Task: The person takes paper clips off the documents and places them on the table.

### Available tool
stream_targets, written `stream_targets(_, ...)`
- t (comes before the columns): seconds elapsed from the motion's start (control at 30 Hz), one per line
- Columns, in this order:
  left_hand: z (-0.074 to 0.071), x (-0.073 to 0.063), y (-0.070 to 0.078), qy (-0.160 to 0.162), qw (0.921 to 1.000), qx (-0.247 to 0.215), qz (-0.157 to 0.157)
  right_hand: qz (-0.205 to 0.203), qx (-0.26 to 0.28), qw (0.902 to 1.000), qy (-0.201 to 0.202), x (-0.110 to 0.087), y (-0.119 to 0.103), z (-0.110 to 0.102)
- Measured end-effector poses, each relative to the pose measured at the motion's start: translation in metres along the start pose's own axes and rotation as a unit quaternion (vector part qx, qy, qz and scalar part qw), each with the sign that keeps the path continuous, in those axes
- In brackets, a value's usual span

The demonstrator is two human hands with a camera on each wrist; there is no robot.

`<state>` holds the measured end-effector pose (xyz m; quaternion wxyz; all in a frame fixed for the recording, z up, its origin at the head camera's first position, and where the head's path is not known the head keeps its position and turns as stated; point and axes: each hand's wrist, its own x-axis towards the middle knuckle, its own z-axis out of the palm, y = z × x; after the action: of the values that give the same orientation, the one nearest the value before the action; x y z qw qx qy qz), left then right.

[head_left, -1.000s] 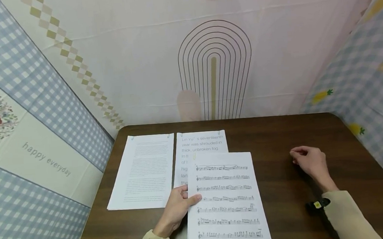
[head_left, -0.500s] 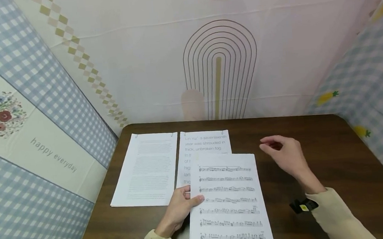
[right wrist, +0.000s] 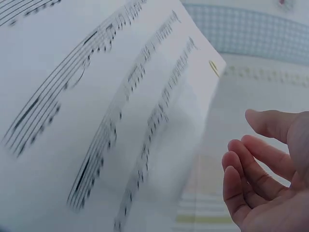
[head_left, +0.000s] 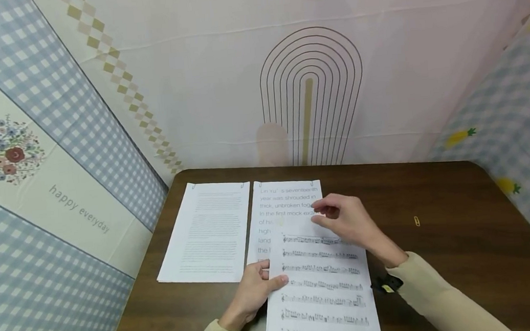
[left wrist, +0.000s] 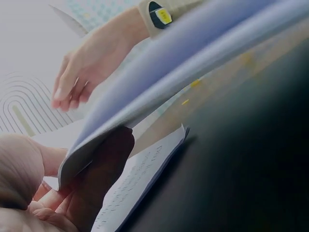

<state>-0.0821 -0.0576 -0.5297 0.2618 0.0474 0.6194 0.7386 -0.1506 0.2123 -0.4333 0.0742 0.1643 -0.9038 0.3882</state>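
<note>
My left hand (head_left: 255,292) grips the left edge of a stack of sheet music (head_left: 321,284), thumb on top and fingers underneath. In the left wrist view the stack's edge bends between thumb and fingers. A yellow paper clip (right wrist: 214,68) sits near a corner of the top sheet. Over the upper right of the music hovers my right hand (head_left: 347,218), its thumb apart from loosely bent fingers that hold nothing. Another yellow paper clip (head_left: 417,221) lies on the table, to the right of my right hand.
A large-print text stack (head_left: 288,197) lies partly under the music, with clips at its top corners. Left of it is a small-print stack (head_left: 205,231), clipped likewise. The brown table (head_left: 465,254) backs onto a patterned cloth (head_left: 214,97).
My right hand has moved left from the table's right side to above the sheet music, uncovering the yellow paper clip on the table. My left hand still grips the music.
</note>
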Motion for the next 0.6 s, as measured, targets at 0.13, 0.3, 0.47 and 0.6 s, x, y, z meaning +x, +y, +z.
stream_targets(0.13, 0.001, 0.0, -0.001, -0.001, 1.0, 0.005, -0.003, -0.024, -0.001, 0.9995, -0.021, 0.006, -0.002, 0.018)
stream_targets(0.3, 0.003, 0.0, -0.001, -0.002, 0.9999, 0.009, -0.005, -0.024, 0.016, 0.9987, -0.042, 0.009, -0.006, 0.033)
stream_targets(0.47, 0.004, -0.001, -0.002, 0.006, 0.9998, 0.016, -0.005, -0.009, 0.031, 0.997, -0.071, 0.01, -0.009, 0.042)
stream_targets(0.6, 0.006, -0.001, -0.004, 0.005, 0.9997, 0.022, 0.001, 0.002, 0.034, 0.9961, -0.081, 0.011, -0.012, 0.044)
